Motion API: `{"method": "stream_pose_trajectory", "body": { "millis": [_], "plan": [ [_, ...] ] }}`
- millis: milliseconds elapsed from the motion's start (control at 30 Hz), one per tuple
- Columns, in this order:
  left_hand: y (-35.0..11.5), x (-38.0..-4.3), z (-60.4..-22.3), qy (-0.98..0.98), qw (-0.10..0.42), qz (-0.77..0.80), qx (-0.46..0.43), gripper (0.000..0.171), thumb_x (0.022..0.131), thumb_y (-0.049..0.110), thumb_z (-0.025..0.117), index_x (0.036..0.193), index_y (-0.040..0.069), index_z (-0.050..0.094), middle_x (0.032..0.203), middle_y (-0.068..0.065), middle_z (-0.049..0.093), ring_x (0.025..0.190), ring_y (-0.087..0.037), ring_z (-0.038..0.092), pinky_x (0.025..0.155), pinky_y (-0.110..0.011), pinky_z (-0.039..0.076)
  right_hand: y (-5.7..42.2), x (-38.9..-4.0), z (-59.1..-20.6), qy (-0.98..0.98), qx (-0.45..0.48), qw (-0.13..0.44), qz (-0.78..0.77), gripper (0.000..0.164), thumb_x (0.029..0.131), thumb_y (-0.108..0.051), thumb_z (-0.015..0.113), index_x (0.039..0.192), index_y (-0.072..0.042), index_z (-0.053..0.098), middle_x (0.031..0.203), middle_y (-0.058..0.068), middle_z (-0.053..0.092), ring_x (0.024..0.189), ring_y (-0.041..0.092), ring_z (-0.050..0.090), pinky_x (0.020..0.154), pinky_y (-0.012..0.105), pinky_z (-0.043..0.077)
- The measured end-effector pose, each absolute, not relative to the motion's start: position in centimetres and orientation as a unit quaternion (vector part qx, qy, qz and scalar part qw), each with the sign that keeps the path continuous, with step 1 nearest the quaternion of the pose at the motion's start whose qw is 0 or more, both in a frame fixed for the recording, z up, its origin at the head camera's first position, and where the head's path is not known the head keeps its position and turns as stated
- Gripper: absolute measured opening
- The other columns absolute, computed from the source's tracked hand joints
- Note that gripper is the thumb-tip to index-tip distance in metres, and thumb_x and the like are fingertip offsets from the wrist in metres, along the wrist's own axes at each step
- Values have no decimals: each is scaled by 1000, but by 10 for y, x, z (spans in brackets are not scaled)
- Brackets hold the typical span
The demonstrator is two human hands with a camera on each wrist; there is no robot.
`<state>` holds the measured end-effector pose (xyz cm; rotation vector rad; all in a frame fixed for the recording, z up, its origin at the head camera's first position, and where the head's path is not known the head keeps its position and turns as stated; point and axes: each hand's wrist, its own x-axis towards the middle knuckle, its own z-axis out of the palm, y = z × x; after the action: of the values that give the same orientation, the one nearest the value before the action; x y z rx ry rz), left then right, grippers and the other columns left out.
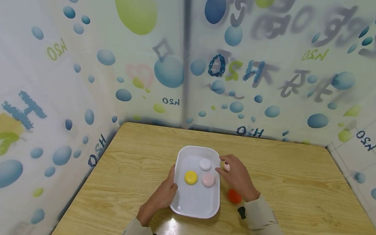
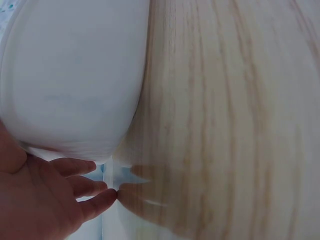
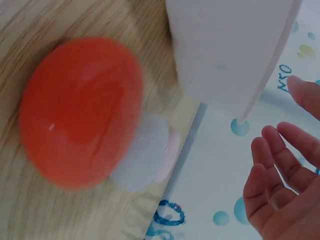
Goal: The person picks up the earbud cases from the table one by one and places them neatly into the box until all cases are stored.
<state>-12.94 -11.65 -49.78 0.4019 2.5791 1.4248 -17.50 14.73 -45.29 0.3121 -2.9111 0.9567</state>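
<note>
A white tray (image 1: 197, 203) sits on the table, with three smooth round pieces in it: a white one (image 1: 205, 164), a yellow one (image 1: 191, 177) and a pale pink one (image 1: 208, 179). My left hand (image 1: 163, 193) grips the tray's left side, thumb at the rim; in the left wrist view its fingers (image 2: 85, 187) extend below the tray wall. Over the tray's right rim, my right hand (image 1: 238, 175) hovers with thumb and fingers spread, holding nothing. Beneath it a pink piece (image 1: 227, 166) partly shows. In the right wrist view, that hand (image 3: 282, 187) has relaxed, slightly bent fingers.
On the table right of the tray lies a glossy red-orange rounded piece (image 1: 234, 196). Behind it in the right wrist view stand a white piece (image 3: 142, 155) and a pink one (image 3: 171, 154). A patterned curtain (image 1: 163, 113) borders the wooden table (image 1: 285, 192).
</note>
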Motion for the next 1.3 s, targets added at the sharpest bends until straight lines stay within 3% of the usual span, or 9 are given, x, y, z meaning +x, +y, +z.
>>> {"method": "stream_pose_trajectory", "body": {
  "millis": [667,1000,1300],
  "plan": [
    [-117,-130,-499,865,77,479,132,62,92,2,30,143,2,-4,146,-19,19,127,-26,31,100,-45,28,183,-171,-478,-970,19,-40,237,62,73,-36,72,121,-2,54,115,15,55,100,30,51,83,47,44],
    [-116,-130,-500,865,74,479,131,62,92,1,30,144,2,-4,146,-20,20,126,-26,31,100,-45,28,186,-171,-487,-962,20,-66,266,40,67,-28,77,99,-9,63,93,6,60,78,21,53,70,39,46],
    [-116,-130,-499,866,73,476,132,62,91,1,31,143,1,-3,145,-20,20,127,-27,30,101,-45,27,187,-174,-492,-962,28,-61,263,46,68,-25,78,106,-6,62,97,8,60,82,22,54,74,41,47]
  ]
}}
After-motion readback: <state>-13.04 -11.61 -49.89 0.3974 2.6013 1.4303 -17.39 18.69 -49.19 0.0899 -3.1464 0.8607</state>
